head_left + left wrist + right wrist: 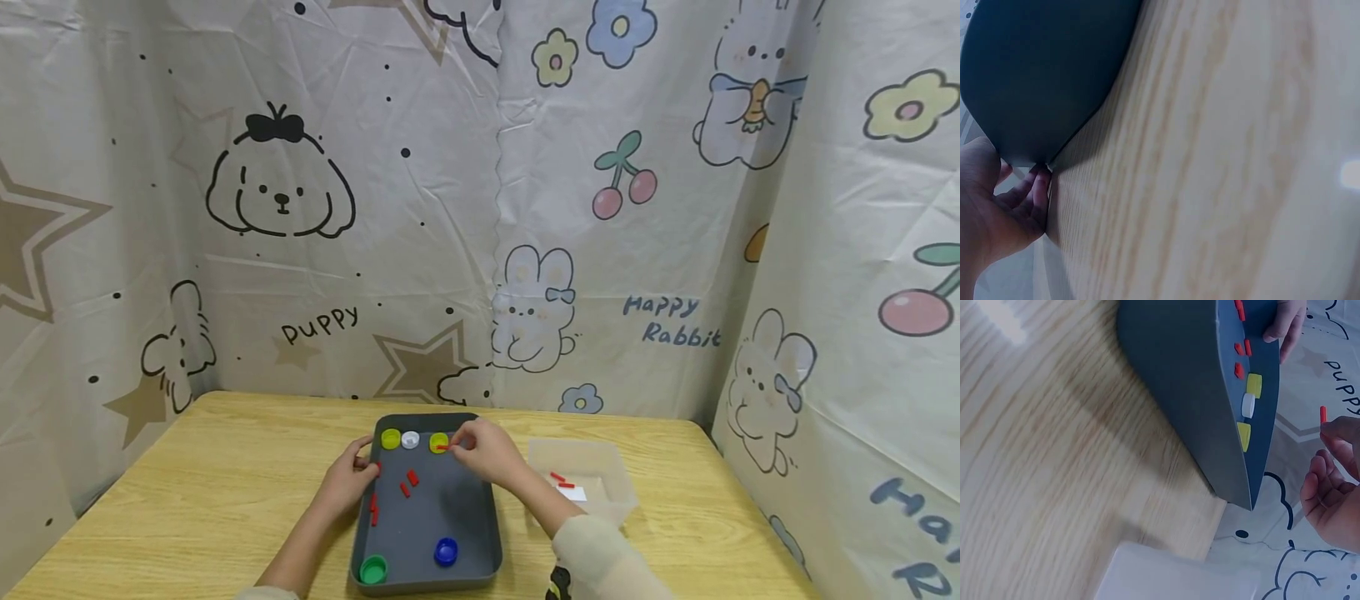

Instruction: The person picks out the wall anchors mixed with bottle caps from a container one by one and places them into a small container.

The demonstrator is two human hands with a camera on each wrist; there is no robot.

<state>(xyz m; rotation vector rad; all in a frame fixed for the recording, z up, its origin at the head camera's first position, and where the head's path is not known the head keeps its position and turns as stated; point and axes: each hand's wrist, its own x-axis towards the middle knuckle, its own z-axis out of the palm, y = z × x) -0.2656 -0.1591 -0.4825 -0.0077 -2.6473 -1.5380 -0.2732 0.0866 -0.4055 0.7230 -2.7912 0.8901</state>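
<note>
A dark grey tray (431, 517) lies on the table. My left hand (348, 481) holds its left side, thumb over the rim and the other fingers outside; in the left wrist view the fingertips meet the tray's lower edge. My right hand (489, 452) pinches a small red stick (1322, 414) above the tray's far end. In the head view that stick overlaps a yellow cap (437, 438). Beside it are a white cap (410, 440) and another yellow cap (391, 439). A blue cap (446, 552) and a green cap (373, 570) lie at the near end. Several red sticks (412, 478) lie in the tray's left half.
Right of the tray stands a translucent plastic box (618, 467) with red sticks (558, 477) and a white slip (572, 494) inside. The wooden table (247, 467) ends at a printed cloth (420, 275) behind it, which also hangs along both sides.
</note>
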